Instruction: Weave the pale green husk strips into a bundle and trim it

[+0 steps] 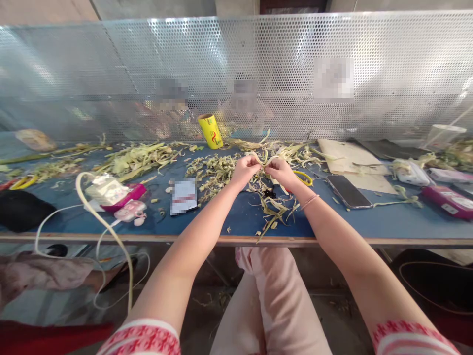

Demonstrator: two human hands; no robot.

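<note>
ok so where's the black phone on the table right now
In the head view the black phone lies flat on the blue table, just right of the right hand, beside the brown paper.

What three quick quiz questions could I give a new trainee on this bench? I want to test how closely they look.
1. True or false: both hands grip the same pale leaf strip.
2. What lies flat, screen up, just right of the right hand: A) a phone, B) a knife, C) a cup?
3. What colour is the roll standing by the perforated screen?

Key:
1. True; the left hand and the right hand meet on it.
2. A, the phone.
3. Yellow.
</note>
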